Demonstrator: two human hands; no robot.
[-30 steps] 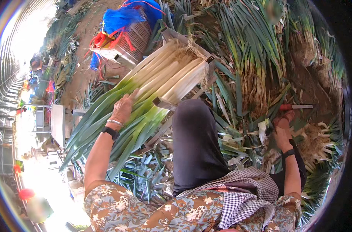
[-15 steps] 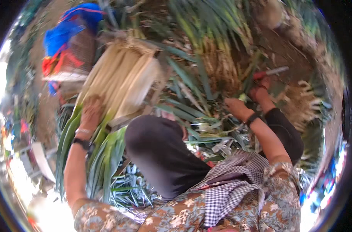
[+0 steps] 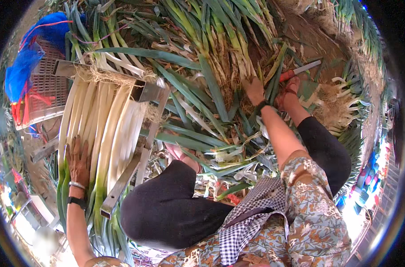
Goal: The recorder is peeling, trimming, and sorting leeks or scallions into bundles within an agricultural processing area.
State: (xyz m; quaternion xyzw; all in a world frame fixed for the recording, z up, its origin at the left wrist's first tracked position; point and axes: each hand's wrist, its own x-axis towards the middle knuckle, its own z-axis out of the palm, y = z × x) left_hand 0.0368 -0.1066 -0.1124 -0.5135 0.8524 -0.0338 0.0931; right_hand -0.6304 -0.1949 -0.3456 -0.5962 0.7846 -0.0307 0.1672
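Note:
On the left, my left hand lies flat with its fingers stretched over a row of leeks. Their white shanks rest side by side in a metal frame, roots at the far end and green leaves toward me. Away to the right, my right hand is at the root end of a loose leek pile. Its fingers appear curled around a leek's white base, partly hidden. A knife with a red handle lies beside my right foot, its blade pointing right.
A woven basket with blue and red netting stands at far left. Trimmed leeks with roots are heaped at right. Leaf scraps litter the ground between my legs. More leeks line the far right edge.
My right hand has moved forward to the leek pile's root end. My left hand stays on the framed leeks, its fingers now flatter. The view has shifted, and my left knee appears lower.

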